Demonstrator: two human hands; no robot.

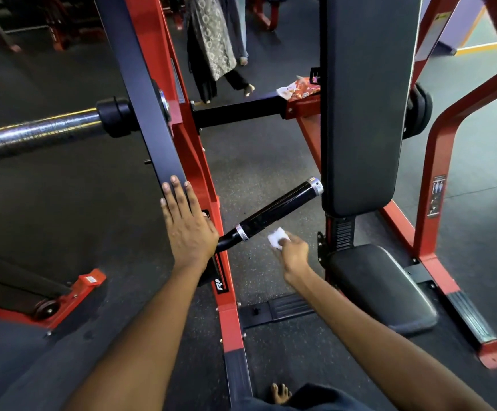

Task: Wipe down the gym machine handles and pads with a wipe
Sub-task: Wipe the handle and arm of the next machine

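Note:
A glossy black handle (276,210) with silver end rings sticks out from the red and black machine arm (143,108). My left hand (186,223) lies flat, fingers straight, on that arm just left of the handle's base. My right hand (293,255) pinches a small crumpled white wipe (276,238) just below the handle's lower ring; whether the wipe touches the handle is unclear. To the right stand the tall black back pad (365,99) and the black seat pad (383,286).
A steel weight bar (33,133) runs off to the left. Red frame legs (437,179) and a black foot plate (288,308) surround the seat. A snack wrapper (299,89) lies on the crossbar. A person (217,46) stands behind the machine. My bare foot (279,393) shows at the bottom.

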